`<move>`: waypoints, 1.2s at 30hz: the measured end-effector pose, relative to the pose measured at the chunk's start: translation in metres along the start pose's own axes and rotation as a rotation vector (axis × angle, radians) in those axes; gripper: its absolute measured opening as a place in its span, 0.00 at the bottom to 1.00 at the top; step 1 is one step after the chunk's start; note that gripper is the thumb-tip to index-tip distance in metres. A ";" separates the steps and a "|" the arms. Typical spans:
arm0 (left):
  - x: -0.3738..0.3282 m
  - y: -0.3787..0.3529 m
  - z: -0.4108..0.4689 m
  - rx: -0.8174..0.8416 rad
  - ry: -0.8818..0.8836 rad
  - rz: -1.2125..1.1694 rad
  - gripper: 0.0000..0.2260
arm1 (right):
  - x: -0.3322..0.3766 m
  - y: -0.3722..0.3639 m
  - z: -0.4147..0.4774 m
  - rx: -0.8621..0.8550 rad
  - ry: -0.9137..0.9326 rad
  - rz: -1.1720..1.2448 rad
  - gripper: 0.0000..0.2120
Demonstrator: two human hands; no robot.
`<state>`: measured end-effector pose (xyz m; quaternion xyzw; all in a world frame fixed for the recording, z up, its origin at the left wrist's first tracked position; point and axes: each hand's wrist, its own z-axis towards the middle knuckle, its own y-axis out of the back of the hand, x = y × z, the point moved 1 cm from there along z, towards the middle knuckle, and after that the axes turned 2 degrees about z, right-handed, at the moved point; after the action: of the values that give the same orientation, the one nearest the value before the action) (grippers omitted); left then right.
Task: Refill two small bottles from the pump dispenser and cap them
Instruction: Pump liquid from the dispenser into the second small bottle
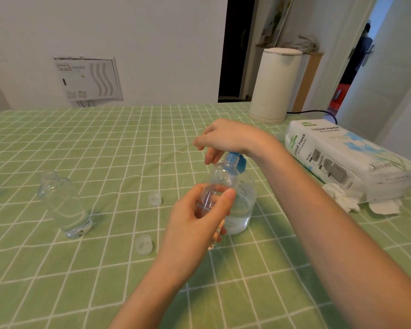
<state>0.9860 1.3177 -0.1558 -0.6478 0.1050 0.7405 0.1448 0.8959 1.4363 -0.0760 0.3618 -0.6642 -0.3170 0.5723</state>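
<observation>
Filling is under way: left hand grips one bottle at the dispenser, right hand rests loose-fingered on its pump, while the second bottle and both caps stand apart toward the worktop's left edge.

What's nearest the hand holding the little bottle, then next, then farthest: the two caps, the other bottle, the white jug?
1. Far cap and near cap, just left of the left hand: too close to rank.
2. Other small bottle, farther left.
3. White jug, back right of the table.
</observation>
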 end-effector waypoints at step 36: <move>0.001 0.001 0.000 0.001 -0.007 0.005 0.17 | -0.001 0.003 0.002 0.000 0.010 -0.003 0.14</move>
<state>0.9860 1.3171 -0.1567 -0.6448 0.1061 0.7431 0.1437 0.8933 1.4393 -0.0744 0.3644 -0.6608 -0.3158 0.5752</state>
